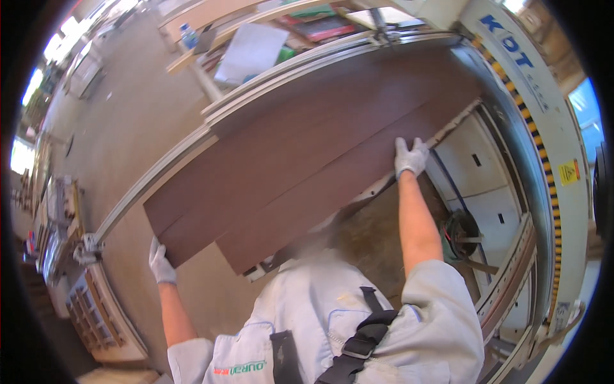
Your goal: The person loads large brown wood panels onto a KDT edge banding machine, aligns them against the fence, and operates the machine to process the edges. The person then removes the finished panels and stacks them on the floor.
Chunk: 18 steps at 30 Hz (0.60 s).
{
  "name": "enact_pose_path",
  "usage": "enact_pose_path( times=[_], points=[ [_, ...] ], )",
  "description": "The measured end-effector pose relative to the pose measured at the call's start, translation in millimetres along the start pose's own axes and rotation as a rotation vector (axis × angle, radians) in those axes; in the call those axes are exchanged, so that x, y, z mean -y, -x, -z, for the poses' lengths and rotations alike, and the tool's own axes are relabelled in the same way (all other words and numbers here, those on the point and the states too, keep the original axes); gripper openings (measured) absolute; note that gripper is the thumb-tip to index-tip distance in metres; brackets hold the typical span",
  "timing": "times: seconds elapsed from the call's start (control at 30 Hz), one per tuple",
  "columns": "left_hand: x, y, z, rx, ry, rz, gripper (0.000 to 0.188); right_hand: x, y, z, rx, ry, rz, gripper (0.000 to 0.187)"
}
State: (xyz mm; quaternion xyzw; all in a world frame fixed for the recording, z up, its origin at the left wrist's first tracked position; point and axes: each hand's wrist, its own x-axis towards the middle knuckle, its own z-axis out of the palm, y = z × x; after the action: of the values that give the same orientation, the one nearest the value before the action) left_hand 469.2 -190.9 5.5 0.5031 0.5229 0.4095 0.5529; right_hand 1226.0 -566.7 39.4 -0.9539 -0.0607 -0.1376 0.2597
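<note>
Long dark-brown boards point(300, 141) lie side by side across the machine bed, with a straight seam between the wide far one and a narrower near strip point(307, 205). The strip's left end is set back from the wide board's end. My left hand point(161, 261), in a pale glove, grips the wide board's near left corner; some of its fingers are hidden at the edge. Farther right, my gloved right hand point(411, 157) rests on the strip near its front edge, fingers spread.
A metal rail point(169, 157) runs along the boards' far side. To the right stands a machine beam point(534, 109) with a yellow-black striped edge. Behind the rail, a bench holds a white sheet point(252, 52) and a bottle point(188, 36). A wooden frame point(96, 313) stands at left.
</note>
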Motion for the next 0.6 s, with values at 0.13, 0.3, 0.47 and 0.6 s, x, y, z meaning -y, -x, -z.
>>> enact_pose_path(
  times=[0.13,0.3,0.47,0.6],
  points=[
    [3,3,2,0.046,0.106,0.039,0.058,-5,-1,-10,-0.003,-0.026,-0.029,0.090],
    [-5,4,-6,0.051,0.030,0.006,0.058,-5,-1,-4,0.039,-0.041,-0.129,0.091],
    [4,-3,2,0.042,0.040,0.018,0.060,-2,0,0,0.070,-0.090,-0.171,0.091],
    [20,-17,14,0.042,0.059,0.024,0.063,-3,-3,1,0.066,-0.107,-0.177,0.089]
  ],
)
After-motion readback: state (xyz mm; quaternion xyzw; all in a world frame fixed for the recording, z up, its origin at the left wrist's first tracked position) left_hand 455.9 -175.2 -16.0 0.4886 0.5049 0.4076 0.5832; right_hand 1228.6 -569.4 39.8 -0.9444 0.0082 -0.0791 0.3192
